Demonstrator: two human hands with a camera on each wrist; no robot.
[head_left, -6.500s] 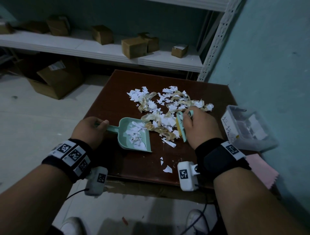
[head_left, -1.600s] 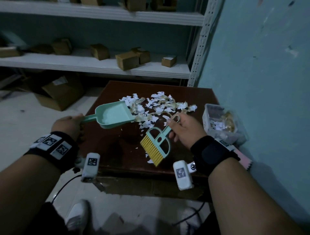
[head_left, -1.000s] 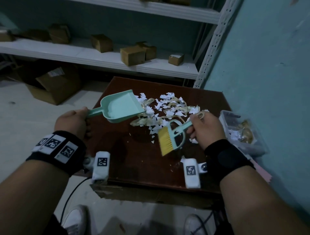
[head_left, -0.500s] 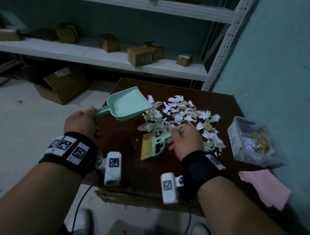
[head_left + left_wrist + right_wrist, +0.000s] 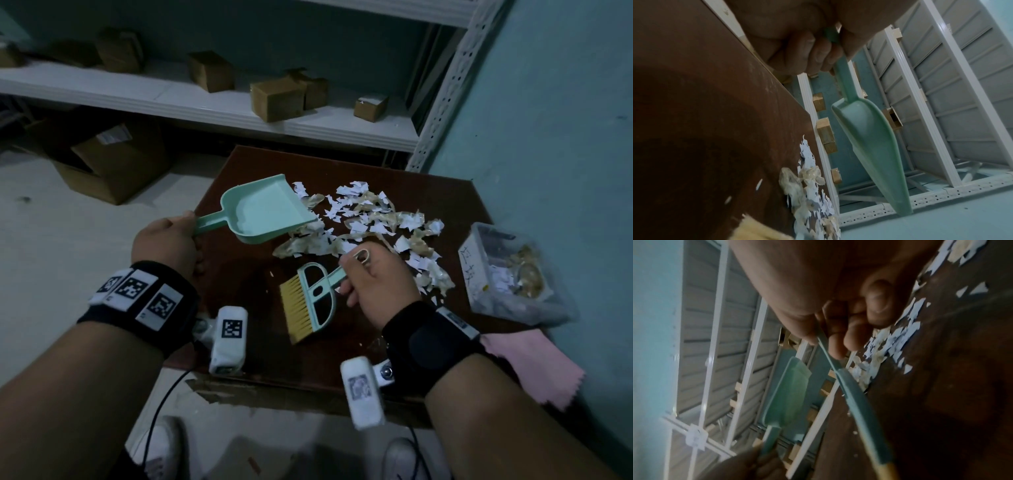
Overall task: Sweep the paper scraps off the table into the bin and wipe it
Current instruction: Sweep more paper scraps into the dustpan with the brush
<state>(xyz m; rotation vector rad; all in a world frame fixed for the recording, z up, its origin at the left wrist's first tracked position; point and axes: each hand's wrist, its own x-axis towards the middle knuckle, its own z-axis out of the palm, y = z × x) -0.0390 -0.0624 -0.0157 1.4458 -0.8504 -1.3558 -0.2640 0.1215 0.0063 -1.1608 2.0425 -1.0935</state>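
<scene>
1. While the left hand (image 5: 164, 245) grips the dustpan (image 5: 267, 210) and the right hand (image 5: 375, 284) grips the brush (image 5: 308, 301), the scraps (image 5: 370, 222) lie mid-frame on the worktop (image 5: 246, 284).
2. The pan's mouth meets the pile's left edge; the brush sits below the pile, bristles pointing lower left.

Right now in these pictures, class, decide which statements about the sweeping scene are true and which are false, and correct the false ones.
1. The left hand grips the dustpan by its handle. True.
2. The dustpan is full of paper scraps. False: its tray looks empty.
3. The right hand holds the brush. True.
4. The pink cloth lies spread over the scraps. False: it lies near the table's right corner, apart from them.
5. The clear bin holds scraps. True.
</scene>
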